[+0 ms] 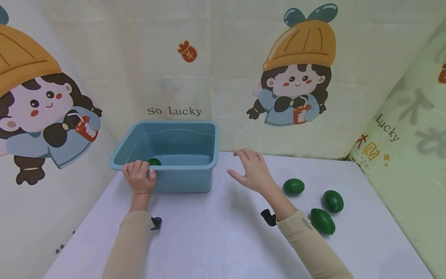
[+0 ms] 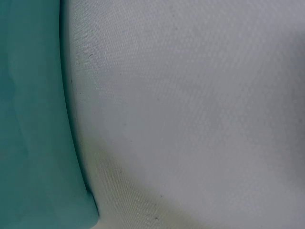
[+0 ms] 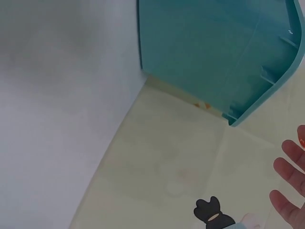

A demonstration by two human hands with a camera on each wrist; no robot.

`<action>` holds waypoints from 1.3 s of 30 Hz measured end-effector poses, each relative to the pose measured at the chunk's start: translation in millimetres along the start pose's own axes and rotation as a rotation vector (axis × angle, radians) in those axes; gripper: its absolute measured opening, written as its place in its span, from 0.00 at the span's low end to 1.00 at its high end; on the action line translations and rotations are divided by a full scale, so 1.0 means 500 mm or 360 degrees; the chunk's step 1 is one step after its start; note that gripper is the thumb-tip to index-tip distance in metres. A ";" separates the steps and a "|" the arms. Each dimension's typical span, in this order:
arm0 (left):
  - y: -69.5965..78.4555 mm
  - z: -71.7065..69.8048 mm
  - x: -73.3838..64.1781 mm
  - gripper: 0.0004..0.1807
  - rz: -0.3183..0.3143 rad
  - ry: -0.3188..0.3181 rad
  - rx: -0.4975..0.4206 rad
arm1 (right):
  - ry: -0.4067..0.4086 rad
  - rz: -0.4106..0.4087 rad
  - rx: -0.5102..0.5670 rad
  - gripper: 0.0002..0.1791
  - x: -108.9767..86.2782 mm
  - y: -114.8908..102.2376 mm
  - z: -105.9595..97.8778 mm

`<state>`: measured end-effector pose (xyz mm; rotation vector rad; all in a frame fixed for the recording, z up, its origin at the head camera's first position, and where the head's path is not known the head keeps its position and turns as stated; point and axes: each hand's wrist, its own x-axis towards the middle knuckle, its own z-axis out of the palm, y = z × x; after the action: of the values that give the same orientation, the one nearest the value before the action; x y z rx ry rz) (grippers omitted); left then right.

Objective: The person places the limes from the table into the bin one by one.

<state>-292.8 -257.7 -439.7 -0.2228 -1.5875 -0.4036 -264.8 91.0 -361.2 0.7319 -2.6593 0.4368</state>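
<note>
A blue plastic bin (image 1: 182, 179) stands on the table against the back wall. My left hand (image 1: 139, 177) grips its front rim near the left corner, the fingers hooked over into it and the thumb on the outside. One green lime (image 1: 154, 161) shows inside the bin, partly hidden by the rim. To the right of the bin my right hand (image 1: 253, 170) is raised with its fingers spread and nothing in them. The left wrist view shows only the bin's side (image 2: 33, 119) and white cloth; in the right wrist view the right hand's fingers (image 3: 289, 171) appear at the edge.
Several limes lie on the white tablecloth (image 1: 216, 240) at the right: one lime (image 1: 294, 186) nearest the right hand, another lime (image 1: 333, 201) farther right, and a third lime (image 1: 322, 221) beside the right sleeve. A cartoon-printed cloth (image 1: 230, 97) hangs behind the table.
</note>
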 end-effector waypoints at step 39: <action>0.004 -0.002 -0.007 0.27 -0.0005 0.0016 0.0010 | 0.0101 0.0061 0.0009 0.29 -0.090 0.044 -0.020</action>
<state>-290.7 -256.1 -442.8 -0.2131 -1.5794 -0.4012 -237.8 132.4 -375.3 0.6585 -2.6175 0.4699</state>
